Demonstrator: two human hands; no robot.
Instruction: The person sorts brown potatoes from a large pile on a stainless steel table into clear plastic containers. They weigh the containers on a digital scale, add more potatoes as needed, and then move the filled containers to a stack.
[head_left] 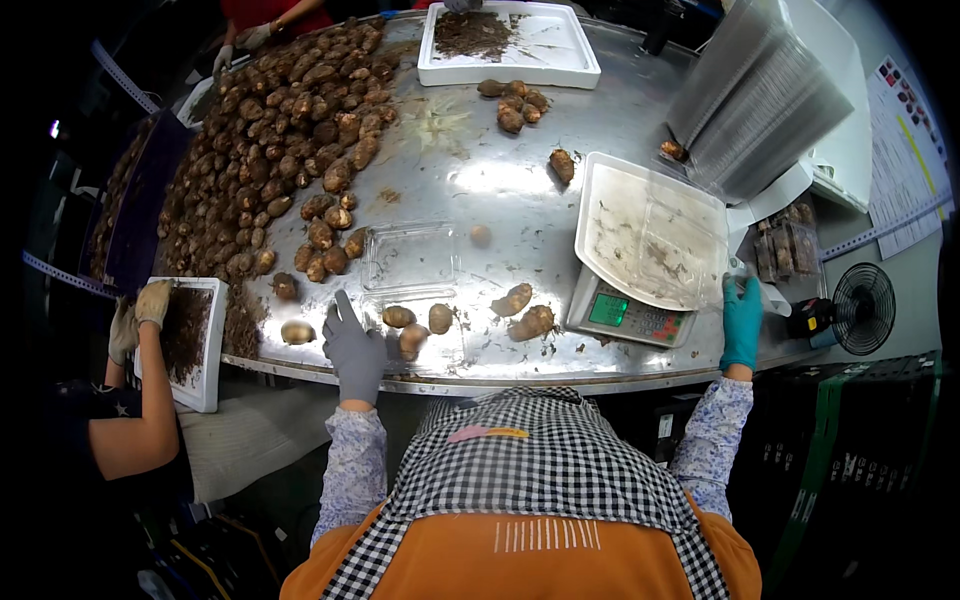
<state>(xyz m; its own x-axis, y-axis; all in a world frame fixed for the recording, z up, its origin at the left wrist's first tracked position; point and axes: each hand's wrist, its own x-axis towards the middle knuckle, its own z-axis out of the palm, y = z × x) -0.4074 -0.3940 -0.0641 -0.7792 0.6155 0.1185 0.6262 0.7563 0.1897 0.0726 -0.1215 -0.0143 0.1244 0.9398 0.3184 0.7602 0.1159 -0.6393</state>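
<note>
My left hand (356, 348), in a grey glove, is open above the table's near edge, its fingers pointing away from me. Just to its right, a few brown taros (412, 340) lie at a transparent plastic tray (410, 258) with a hinged look. One more taro (297, 332) rests left of the hand. On the right, my teal-gloved right hand (741, 322) stands beside the digital scale (640, 318), fingers raised and apart, close to the edge of its white pan (610, 215). A transparent container (680, 235) seems to sit on that pan.
A large heap of taros (290, 140) covers the left of the metal table (500, 200). White foam trays (510, 75) hold dirt. Stacked transparent containers (750, 90) stand at the far right, near a small fan (864, 308). Co-workers' gloved hands (152, 302) work at the left and far side.
</note>
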